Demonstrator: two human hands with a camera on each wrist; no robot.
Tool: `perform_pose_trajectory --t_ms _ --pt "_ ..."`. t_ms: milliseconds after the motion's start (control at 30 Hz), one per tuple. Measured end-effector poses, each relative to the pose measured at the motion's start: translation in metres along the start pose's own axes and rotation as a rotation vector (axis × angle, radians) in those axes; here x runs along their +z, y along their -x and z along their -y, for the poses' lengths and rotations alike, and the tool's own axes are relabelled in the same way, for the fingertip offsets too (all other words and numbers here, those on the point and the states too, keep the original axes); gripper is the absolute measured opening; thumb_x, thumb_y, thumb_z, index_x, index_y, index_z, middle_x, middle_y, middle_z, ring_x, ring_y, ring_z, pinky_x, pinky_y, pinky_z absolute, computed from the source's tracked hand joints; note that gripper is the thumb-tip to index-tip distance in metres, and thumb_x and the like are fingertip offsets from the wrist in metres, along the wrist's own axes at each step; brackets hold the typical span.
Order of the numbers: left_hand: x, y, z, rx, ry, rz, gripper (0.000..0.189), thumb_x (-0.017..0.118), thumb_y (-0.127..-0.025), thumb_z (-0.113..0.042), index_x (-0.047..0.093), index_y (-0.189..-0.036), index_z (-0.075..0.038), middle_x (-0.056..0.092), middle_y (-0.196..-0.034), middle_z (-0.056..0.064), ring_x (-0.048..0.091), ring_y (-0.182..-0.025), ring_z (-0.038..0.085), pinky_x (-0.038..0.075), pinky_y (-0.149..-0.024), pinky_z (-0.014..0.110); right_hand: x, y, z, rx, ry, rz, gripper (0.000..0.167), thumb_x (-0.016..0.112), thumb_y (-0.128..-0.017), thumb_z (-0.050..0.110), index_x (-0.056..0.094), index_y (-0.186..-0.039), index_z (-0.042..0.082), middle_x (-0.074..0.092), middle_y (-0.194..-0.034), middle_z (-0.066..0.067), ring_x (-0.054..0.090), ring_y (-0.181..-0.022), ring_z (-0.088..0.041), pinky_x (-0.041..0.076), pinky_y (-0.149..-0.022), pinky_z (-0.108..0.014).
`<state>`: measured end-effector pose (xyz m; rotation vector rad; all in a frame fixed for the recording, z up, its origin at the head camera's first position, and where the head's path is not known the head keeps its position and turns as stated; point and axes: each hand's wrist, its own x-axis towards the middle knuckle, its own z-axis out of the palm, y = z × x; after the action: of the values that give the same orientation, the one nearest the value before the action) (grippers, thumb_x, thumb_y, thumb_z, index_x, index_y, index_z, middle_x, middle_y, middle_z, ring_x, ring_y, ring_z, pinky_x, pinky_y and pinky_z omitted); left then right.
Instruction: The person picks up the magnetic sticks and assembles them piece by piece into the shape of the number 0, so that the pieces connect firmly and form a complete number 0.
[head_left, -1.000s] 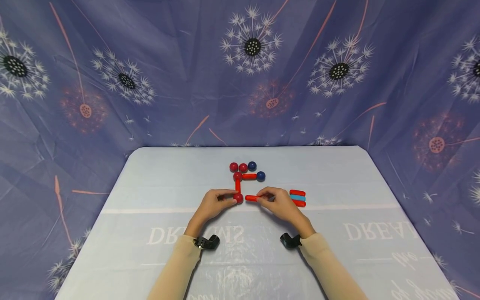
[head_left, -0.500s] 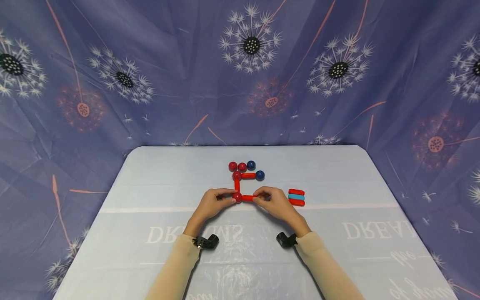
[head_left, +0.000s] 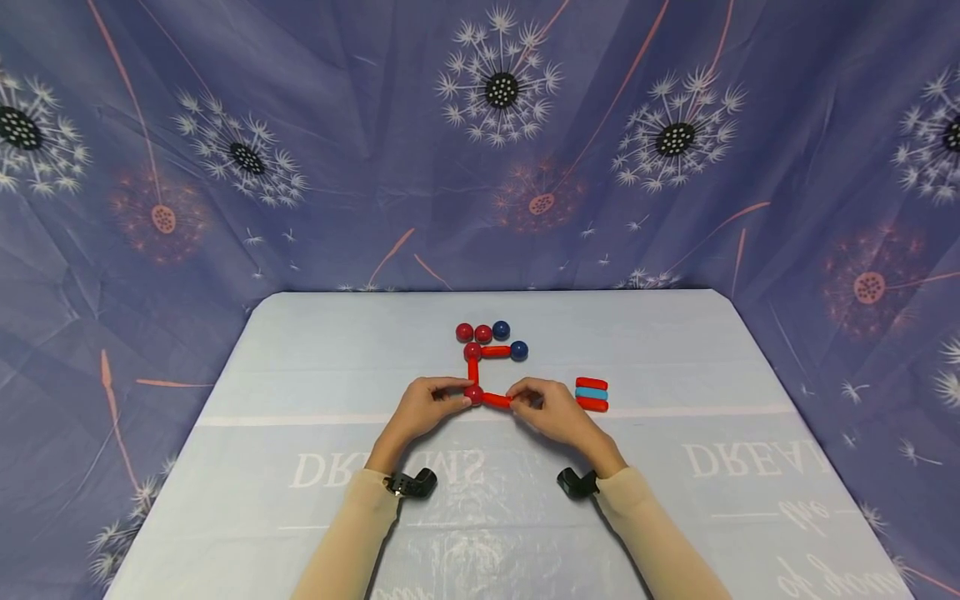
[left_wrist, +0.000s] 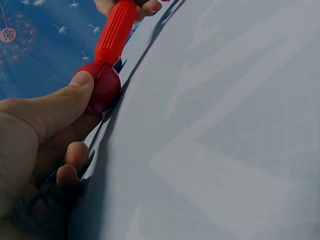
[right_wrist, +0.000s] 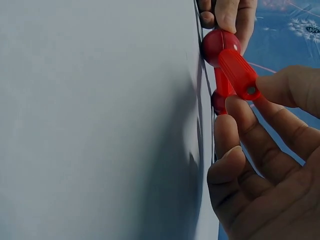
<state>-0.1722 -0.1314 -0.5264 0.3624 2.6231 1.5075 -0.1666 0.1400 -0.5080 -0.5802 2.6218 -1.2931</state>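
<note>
My left hand (head_left: 429,410) pinches a dark red ball (left_wrist: 104,90) between thumb and fingers at the near corner of a rod-and-ball figure. From that ball a red rod (right_wrist: 239,75) reaches right, its far end pinched by the thumb and fingers of my right hand (head_left: 551,408). In the right wrist view a small grey disc shows in the rod's free end. Another red rod (head_left: 473,372) runs away from the held ball to a second red ball (head_left: 472,352). A further red rod (head_left: 496,352) joins that one to a dark blue ball (head_left: 519,351).
Behind the figure sit two loose red balls (head_left: 465,332) and a blue ball (head_left: 501,330) in a row. Right of my right hand lie two red rods (head_left: 592,383) with a light blue rod (head_left: 592,393) between them. A patterned curtain (head_left: 337,167) hangs behind the white-covered table (head_left: 300,350).
My right hand brought the red rod left until its end met the held ball, then swung its free end slightly toward me. The left hand keeps its hold on the ball.
</note>
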Motion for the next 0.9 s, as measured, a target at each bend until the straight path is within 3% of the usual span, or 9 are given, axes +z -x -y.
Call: perform_pose_trajectory --t_ms 467,900 --pt "0.0 -0.001 0.001 0.011 -0.005 -0.003 0.03 0.084 -0.087 -0.023 0.08 -0.117 -0.019 0.076 -0.101 0.001 0.055 -0.071 0.011 0.045 -0.064 0.025 0.007 0.008 0.005 -0.019 -0.053 0.077 0.007 0.073 -0.096 0.018 0.073 -0.103 0.019 0.069 -0.09 0.007 0.063 -0.083 -0.012 0.053 -0.078 -0.027" --pt "0.0 -0.001 0.001 0.007 -0.011 -0.009 0.028 0.083 -0.089 -0.025 0.08 -0.116 -0.021 0.076 -0.097 -0.002 0.056 -0.07 0.011 0.045 -0.064 0.025 0.013 0.008 0.01 -0.055 -0.056 0.084 0.009 0.073 -0.095 0.017 0.073 -0.104 0.016 0.069 -0.09 0.006 0.063 -0.082 -0.01 0.054 -0.076 -0.026"
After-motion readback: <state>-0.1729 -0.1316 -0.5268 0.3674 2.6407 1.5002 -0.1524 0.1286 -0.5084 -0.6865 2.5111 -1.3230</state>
